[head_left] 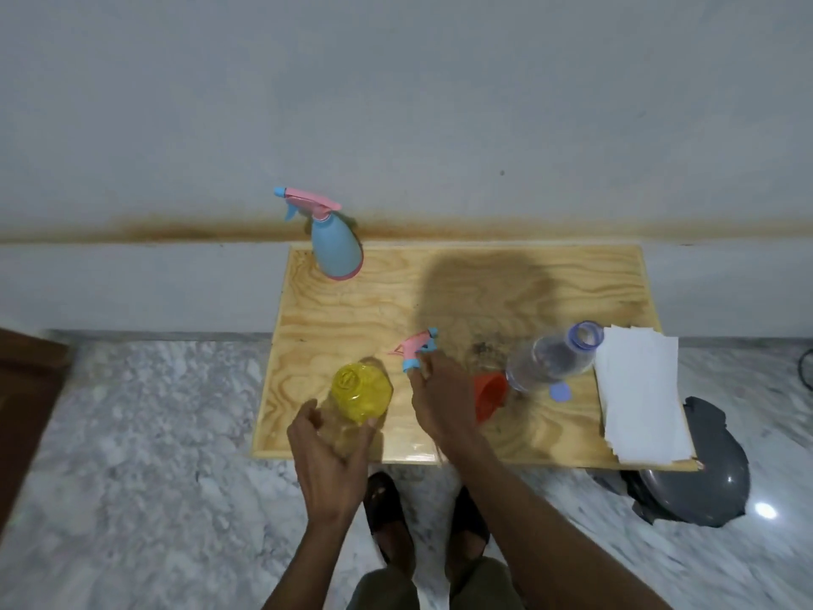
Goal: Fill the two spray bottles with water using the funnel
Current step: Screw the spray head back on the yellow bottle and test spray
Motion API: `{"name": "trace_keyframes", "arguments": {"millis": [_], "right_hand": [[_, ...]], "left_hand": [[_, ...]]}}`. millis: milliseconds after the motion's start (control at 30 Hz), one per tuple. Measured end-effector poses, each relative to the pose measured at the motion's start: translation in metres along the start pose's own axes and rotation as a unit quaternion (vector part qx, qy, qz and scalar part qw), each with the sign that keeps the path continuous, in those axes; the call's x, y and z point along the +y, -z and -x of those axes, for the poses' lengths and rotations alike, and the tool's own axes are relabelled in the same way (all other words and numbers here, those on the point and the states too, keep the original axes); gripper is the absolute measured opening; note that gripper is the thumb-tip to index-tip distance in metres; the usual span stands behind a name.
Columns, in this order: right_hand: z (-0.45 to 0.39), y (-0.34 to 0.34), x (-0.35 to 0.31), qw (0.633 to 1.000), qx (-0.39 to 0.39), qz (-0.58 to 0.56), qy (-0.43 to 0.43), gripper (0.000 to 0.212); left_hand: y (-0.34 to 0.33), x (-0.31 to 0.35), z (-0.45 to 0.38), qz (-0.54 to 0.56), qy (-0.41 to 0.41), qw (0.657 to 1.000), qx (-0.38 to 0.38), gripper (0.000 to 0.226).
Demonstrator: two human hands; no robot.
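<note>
A yellow see-through spray bottle (360,389) with its head off stands near the front of the wooden table (462,297); my left hand (327,446) grips its lower body. My right hand (440,398) holds the pink and blue spray head (415,345) just right of that bottle. An orange funnel (488,396) lies on its side beside my right hand. A clear water bottle (554,358) with a purple neck stands open, its purple cap (561,393) lying in front of it. A blue spray bottle (336,253) with its pink head on stands at the back left corner.
A stack of white paper sheets (642,394) covers the table's right edge. A dark grey dome-shaped object (699,477) sits on the marble floor (154,433) under that side. The table stands against a grey wall (396,103). My sandalled feet (387,512) are below the front edge.
</note>
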State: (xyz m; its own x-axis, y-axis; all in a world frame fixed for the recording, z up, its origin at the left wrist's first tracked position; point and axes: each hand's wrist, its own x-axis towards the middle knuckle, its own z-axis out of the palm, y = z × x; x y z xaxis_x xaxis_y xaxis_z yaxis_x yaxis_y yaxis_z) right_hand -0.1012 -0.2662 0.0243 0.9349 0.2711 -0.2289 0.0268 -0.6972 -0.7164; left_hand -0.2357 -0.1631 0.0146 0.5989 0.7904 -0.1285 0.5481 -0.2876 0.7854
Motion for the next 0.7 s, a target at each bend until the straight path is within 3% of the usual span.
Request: {"name": "trace_keyframes", "arguments": {"millis": [67, 200, 333, 567, 700], "right_hand": [[-0.018, -0.014, -0.006, 0.999, -0.014, 0.031, -0.017, 0.027], [-0.039, -0.031, -0.010, 0.996, -0.016, 0.040, -0.076, 0.043], [-0.046, -0.041, -0.008, 0.992, -0.011, 0.063, -0.112, 0.056], [-0.041, -0.046, -0.015, 0.989, 0.031, 0.062, -0.133, 0.019], [-0.033, -0.037, -0.021, 0.988, 0.024, 0.063, -0.139, 0.026]], "left_hand": [[0.004, -0.002, -0.017, 0.028, -0.019, 0.999, -0.028, 0.088], [0.007, 0.001, -0.033, 0.075, -0.090, 0.991, -0.070, 0.078], [0.003, -0.012, -0.041, 0.087, -0.094, 0.987, -0.095, 0.072], [0.002, -0.020, -0.052, 0.071, -0.056, 0.985, -0.144, 0.079], [0.003, -0.018, -0.061, 0.039, -0.083, 0.982, -0.168, 0.081]]}}
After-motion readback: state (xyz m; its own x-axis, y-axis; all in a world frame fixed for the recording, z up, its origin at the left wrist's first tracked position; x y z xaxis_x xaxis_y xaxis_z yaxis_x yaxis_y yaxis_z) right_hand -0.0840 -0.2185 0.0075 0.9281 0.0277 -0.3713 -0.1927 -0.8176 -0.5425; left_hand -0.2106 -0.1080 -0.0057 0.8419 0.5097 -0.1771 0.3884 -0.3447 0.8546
